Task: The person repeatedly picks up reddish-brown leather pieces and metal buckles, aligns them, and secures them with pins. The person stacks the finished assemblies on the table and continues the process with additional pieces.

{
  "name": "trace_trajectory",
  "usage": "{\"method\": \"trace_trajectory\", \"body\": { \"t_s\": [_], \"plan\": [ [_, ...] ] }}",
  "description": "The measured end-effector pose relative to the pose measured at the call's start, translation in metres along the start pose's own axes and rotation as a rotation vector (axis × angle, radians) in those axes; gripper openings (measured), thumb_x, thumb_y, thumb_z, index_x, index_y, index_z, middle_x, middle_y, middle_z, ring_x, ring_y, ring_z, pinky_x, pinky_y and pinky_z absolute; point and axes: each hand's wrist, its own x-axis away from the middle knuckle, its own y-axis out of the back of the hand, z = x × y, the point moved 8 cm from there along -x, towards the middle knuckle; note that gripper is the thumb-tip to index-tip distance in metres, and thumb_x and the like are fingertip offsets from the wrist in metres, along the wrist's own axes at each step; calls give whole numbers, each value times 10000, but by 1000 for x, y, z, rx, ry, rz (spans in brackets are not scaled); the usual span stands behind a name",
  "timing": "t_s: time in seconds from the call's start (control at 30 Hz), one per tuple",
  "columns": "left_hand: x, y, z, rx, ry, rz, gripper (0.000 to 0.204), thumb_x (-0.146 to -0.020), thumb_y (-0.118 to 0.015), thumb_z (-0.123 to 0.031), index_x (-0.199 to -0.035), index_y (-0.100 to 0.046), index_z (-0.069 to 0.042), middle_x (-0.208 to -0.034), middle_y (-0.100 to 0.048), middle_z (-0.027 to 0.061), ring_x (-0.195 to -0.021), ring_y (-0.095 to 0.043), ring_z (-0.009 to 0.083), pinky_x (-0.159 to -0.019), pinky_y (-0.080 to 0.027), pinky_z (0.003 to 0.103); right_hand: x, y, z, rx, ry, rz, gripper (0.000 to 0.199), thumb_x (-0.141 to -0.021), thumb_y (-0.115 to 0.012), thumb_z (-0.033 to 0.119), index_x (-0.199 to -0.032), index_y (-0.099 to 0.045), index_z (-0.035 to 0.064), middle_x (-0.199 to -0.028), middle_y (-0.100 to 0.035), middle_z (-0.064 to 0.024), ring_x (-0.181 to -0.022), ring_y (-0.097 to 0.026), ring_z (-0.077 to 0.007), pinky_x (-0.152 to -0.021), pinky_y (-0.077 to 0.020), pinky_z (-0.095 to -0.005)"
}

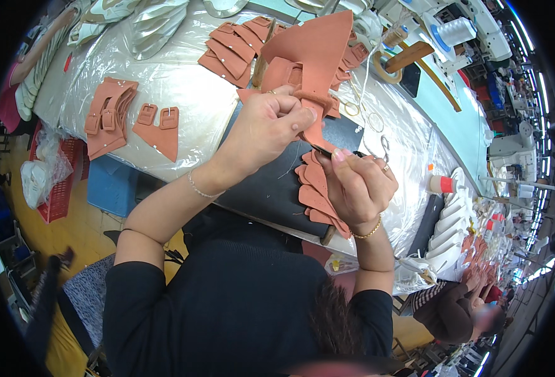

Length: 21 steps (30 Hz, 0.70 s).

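Observation:
Above the black mat (pixel 258 188), I hold up a terracotta leather piece (pixel 318 44) with a wide pointed flap, a covered buckle (pixel 295 76) and a narrow strap. My left hand (pixel 265 129) is closed, pinching this piece by the strap just below the buckle. Lower down, my right hand (pixel 362 185) is closed round a thin dark tool (pixel 320 150) whose tip meets the strap's lower end. Its exact kind is hidden by my fingers. Beside my right hand, a fanned stack of small terracotta leather pieces (pixel 315 188) lies on the mat.
Buckled leather pieces lie at left in a stack (pixel 111 116), with one piece (pixel 158 138) beside it. More fanned pieces (pixel 230 53) are behind. Scissors (pixel 351 108), a tape roll (pixel 387 68) and a white thread cone (pixel 456 32) are at right. A person (pixel 453 311) sits far right.

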Motion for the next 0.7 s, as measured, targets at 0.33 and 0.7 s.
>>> {"method": "trace_trajectory", "body": {
  "t_s": [0.33, 0.7],
  "plan": [
    [-4, 15, 0, 158, -6, -99, 305, -921, -553, -84, -630, -556, 10, -1018, -618, 88, -793, -594, 72, -663, -408, 221, -5, 7, -1, -13, 36, -53, 365, -632, -862, 99, -932, -660, 56, -784, -619, -8, -571, -569, -93, -469, -325, -236],
    [4, 16, 2, 83, 72, -42, 316, -922, -590, -120, -639, -516, 2, -1063, -600, 102, -910, -658, 152, -797, -468, 244, 11, -20, -46, -385, -279, 124, 297, -652, -855, 150, -842, -647, 57, -771, -624, -36, -565, -579, -134, -455, -408, -272]
  ]
}}
